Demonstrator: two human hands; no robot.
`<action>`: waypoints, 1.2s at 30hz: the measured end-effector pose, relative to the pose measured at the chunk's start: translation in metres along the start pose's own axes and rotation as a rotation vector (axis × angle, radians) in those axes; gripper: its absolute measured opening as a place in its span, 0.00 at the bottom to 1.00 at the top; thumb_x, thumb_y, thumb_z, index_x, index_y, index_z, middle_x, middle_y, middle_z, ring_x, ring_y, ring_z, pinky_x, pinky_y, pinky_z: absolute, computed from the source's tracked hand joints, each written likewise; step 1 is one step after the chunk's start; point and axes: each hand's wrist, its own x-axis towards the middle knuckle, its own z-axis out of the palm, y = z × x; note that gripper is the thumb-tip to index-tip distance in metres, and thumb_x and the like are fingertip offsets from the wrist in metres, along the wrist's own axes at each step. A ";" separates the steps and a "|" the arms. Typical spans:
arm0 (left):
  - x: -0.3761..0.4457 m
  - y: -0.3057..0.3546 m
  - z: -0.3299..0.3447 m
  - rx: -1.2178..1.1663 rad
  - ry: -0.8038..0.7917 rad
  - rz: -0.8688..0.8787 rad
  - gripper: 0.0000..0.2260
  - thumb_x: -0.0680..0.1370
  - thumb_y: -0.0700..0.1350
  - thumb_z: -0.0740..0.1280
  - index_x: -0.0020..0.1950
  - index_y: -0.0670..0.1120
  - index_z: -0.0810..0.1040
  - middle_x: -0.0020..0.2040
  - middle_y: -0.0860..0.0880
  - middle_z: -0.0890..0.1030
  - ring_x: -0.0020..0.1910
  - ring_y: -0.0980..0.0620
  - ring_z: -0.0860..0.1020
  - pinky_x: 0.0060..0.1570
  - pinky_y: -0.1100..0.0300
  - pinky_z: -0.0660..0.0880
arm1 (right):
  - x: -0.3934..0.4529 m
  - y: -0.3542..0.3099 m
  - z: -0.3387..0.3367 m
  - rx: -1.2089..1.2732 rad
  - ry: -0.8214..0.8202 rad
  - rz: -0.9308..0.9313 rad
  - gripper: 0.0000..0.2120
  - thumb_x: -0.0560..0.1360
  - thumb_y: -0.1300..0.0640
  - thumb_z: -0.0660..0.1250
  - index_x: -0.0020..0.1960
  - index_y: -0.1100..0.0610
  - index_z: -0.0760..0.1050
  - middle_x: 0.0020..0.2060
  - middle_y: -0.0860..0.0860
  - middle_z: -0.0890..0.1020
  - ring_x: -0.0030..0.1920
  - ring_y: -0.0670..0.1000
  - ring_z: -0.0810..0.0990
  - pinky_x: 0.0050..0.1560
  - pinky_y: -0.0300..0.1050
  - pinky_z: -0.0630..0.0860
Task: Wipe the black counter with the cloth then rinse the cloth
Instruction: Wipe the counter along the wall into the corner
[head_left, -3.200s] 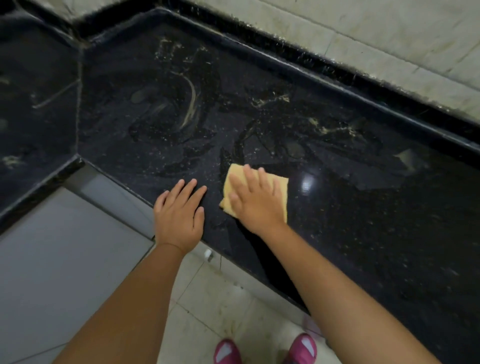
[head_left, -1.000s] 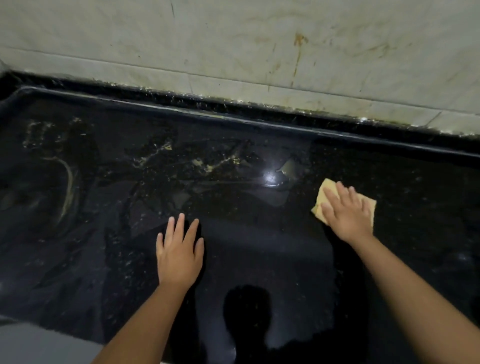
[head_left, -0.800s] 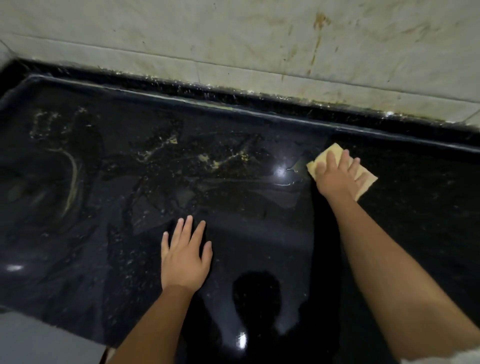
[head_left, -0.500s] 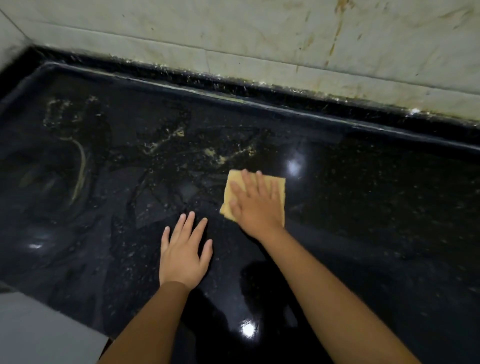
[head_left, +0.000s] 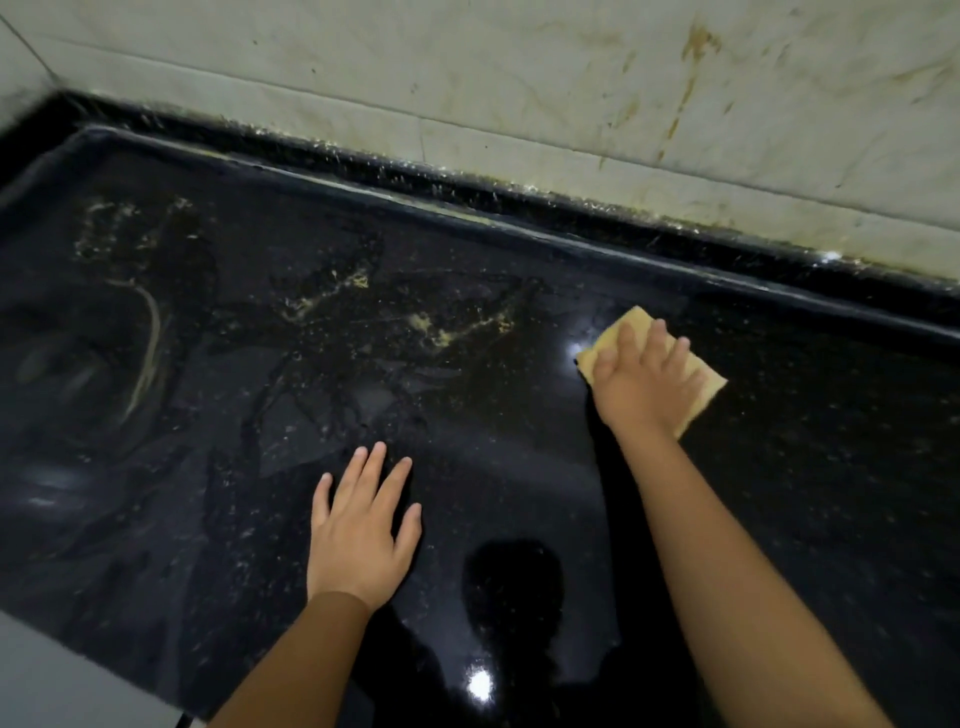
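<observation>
Wiping: my right hand (head_left: 641, 387) flat, pressing cloth (head_left: 701, 382) on counter (head_left: 805, 467); left hand (head_left: 361, 535) spread, bracing. Overlap strokes toward residue (head_left: 441, 332).

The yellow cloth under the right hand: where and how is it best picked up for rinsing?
Probably by the far corner of the yellow cloth, which shows past the fingers of the right hand. The cloth lies flat and thin on the black counter, so pinch that bare corner from above, or curl the fingers to bunch it.
</observation>
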 end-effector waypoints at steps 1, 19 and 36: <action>0.001 0.000 0.000 0.018 0.006 0.011 0.23 0.75 0.53 0.52 0.62 0.44 0.76 0.65 0.42 0.74 0.67 0.47 0.65 0.64 0.49 0.55 | -0.002 -0.017 0.007 0.008 -0.005 -0.018 0.24 0.80 0.47 0.46 0.75 0.48 0.50 0.76 0.50 0.45 0.75 0.57 0.41 0.72 0.59 0.40; 0.001 0.002 -0.001 0.027 0.011 0.010 0.25 0.75 0.53 0.51 0.62 0.42 0.76 0.65 0.40 0.74 0.65 0.40 0.70 0.61 0.39 0.63 | 0.019 0.108 -0.038 -0.007 0.062 0.221 0.24 0.80 0.47 0.46 0.75 0.49 0.51 0.76 0.52 0.47 0.76 0.56 0.44 0.73 0.59 0.43; 0.003 -0.005 0.009 0.051 0.111 0.031 0.22 0.74 0.53 0.53 0.61 0.45 0.77 0.64 0.42 0.75 0.65 0.48 0.64 0.60 0.42 0.66 | 0.018 -0.117 0.030 -0.034 -0.095 -0.434 0.24 0.79 0.46 0.47 0.74 0.47 0.52 0.76 0.51 0.46 0.75 0.57 0.42 0.72 0.57 0.41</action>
